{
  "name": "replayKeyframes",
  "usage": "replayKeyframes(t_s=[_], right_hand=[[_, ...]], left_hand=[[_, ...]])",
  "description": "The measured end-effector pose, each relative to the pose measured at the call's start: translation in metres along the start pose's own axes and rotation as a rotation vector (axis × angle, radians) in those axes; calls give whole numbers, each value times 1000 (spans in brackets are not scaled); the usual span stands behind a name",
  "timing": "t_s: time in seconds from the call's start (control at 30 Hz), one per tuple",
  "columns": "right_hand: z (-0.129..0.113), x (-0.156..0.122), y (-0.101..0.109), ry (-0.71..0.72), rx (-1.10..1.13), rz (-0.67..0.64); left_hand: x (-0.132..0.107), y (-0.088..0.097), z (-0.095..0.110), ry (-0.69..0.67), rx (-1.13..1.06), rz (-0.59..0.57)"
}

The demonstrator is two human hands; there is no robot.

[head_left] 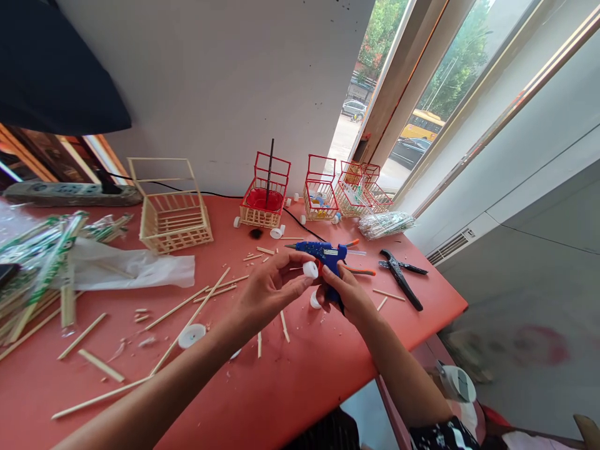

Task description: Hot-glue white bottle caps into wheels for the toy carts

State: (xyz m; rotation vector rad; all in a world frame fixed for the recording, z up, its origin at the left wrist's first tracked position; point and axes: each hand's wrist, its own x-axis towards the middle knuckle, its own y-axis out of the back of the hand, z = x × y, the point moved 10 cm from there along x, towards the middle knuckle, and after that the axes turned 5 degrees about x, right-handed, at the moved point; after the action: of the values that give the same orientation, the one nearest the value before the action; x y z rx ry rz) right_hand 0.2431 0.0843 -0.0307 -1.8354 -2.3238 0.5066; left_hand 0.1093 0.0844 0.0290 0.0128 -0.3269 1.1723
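The fingers of the right hand curl around the handle of one blue plastic glue gun; those of the left hand are almost closed, pinching one small white round plastic wheel. Both things are held above a red tabletop. Along its back stand baskets of slatted wooden sticks: one plain pale basket and four red-trimmed ones. The leftmost red-trimmed basket holds a red oval tub, where one dark rod stands upright; the next holds small blue and yellow pieces; the far-right two overlap. The glue gun's long axis runs nearly level across the view, nozzle pointing left. One pair of black-handled pliers lies to its right. The pinched wheel is near the trigger; whether they touch, I cannot tell.
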Motion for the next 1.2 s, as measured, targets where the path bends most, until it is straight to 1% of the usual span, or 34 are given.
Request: replayKeyframes(t_s=[0.07,0.13,0.23,0.3,0.4,0.47,0.53,0.63,0.7,0.77,0.83,0.9,0.97,1.0,1.07,1.2], right_hand=[[-4,-1,0,16,16,15],[-13,-2,6,61,54,80],[-34,-6,20,157,118,185],[-50,-10,34,243,150,261],[-73,-19,55,377,180,370],[-84,-26,67,445,190,433],[-94,-33,76,511,198,475],[-105,-41,82,591,189,485],[-108,-45,83,618,186,499],[-109,-46,81,621,178,507],[-108,-45,77,603,175,500],[-104,-43,71,573,193,491],[-98,-41,67,535,200,488],[-95,-40,64,519,185,482],[-92,-38,59,498,152,466],[-87,-36,52,479,107,431]], left_hand=[[-2,2,7,-60,35,28],[-5,7,12,-89,66,62],[-8,23,14,-62,95,130],[-10,39,14,-41,118,194],[-14,68,7,38,155,301],[-17,88,4,78,185,368],[-20,108,6,77,196,466],[-21,126,8,90,252,501],[-19,131,7,99,278,502],[-16,132,-1,131,300,485],[-12,126,-15,178,319,439],[-6,116,-30,193,323,373],[-1,102,-45,226,387,270],[1,97,-49,227,418,245],[4,86,-54,220,452,192],[10,65,-51,171,520,104]])
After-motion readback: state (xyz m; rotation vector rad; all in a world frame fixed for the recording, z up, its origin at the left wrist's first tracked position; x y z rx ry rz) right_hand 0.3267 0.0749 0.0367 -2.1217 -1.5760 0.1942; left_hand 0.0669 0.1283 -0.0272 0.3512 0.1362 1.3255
